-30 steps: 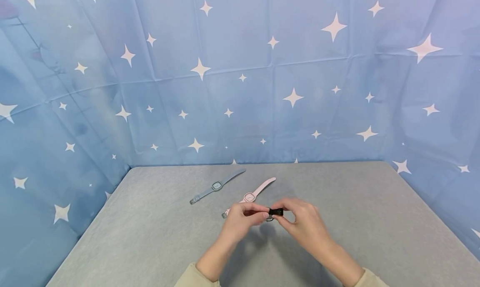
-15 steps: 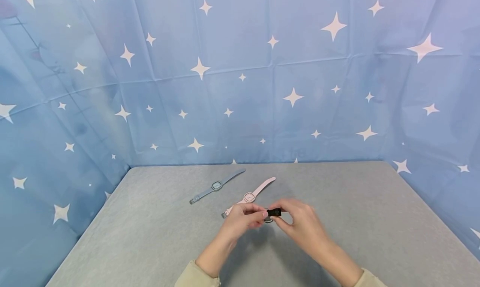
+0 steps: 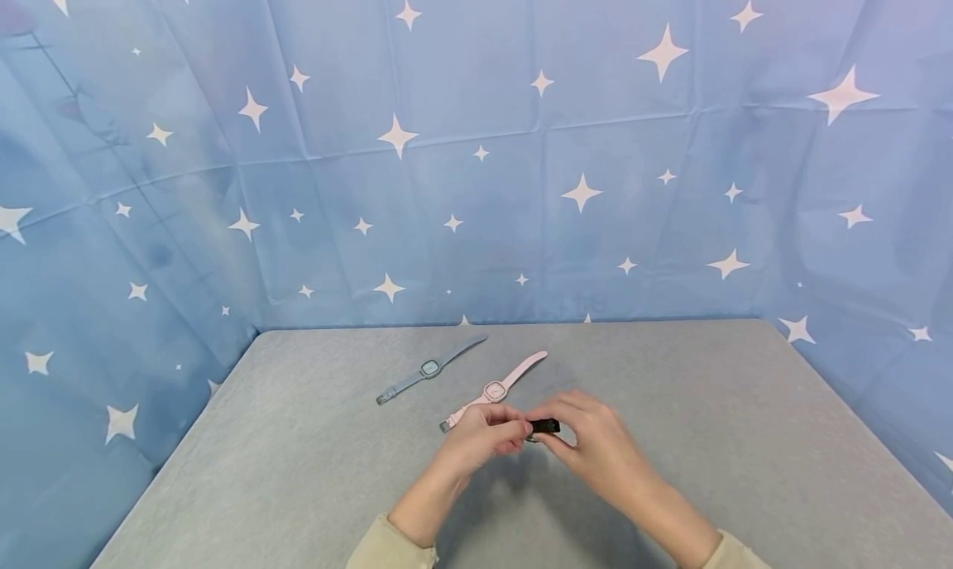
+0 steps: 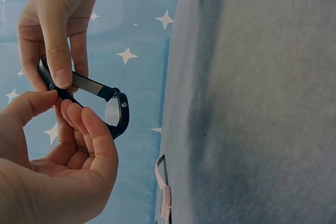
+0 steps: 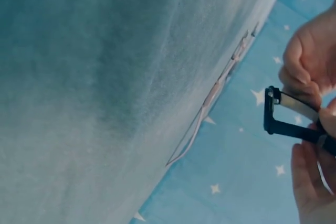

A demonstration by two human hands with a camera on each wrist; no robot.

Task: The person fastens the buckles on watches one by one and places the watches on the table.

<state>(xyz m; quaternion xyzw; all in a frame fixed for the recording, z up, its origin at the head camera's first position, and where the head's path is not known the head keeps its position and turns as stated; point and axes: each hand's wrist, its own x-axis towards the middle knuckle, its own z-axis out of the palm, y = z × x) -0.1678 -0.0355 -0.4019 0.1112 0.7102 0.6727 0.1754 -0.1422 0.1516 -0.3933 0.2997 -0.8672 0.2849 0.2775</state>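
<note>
A black wristwatch point(image 3: 547, 426) is held above the table between both hands, its strap bent round into a loop. In the left wrist view the watch case point(image 4: 124, 111) hangs at the far end of that loop, away from the fingers. My left hand point(image 3: 471, 445) pinches the strap between thumb and fingers. Opposite it, my right hand point(image 3: 596, 441) grips the overlapping strap ends, thumb laid along the band. Fingers hide the buckle area. The right wrist view shows the black strap point(image 5: 291, 129) from the side.
On the grey table point(image 3: 298, 453) lie a pink watch point(image 3: 495, 391), just behind the left hand, and a blue watch point(image 3: 430, 369) farther back and left. Both are stretched out flat. A blue star-patterned cloth point(image 3: 476, 180) hangs behind the table.
My right hand has shifted slightly left, closer to the left hand. The black watch has turned a little, so less of its case shows below the strap. The other watches stay put.
</note>
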